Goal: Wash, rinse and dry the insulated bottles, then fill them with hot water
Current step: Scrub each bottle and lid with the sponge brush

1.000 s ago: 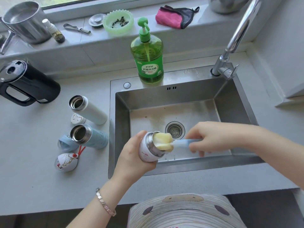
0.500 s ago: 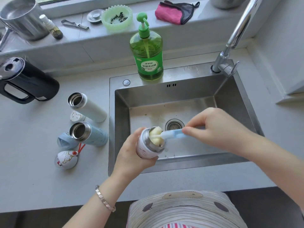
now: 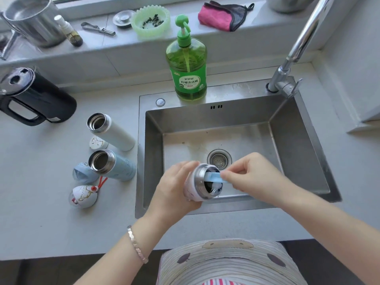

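My left hand grips a small white insulated bottle with a steel mouth, tilted over the front of the steel sink. My right hand pinches the blue handle of a bottle brush; its sponge head is hidden deep inside the bottle. On the counter to the left lie a white bottle and a light blue bottle, both uncapped, with their mouths towards me. Three caps sit by them: a white one, a blue one and an egg-shaped one.
A green dish soap bottle stands on the sink's back rim, the tap at the back right. A black kettle lies at the far left. The sill holds a steel pot, a green bowl and a pink cloth.
The brush's yellow sponge head was at the bottle's mouth; my right hand has pushed it fully inside, so only the blue handle shows. The bottle now tilts more upright.
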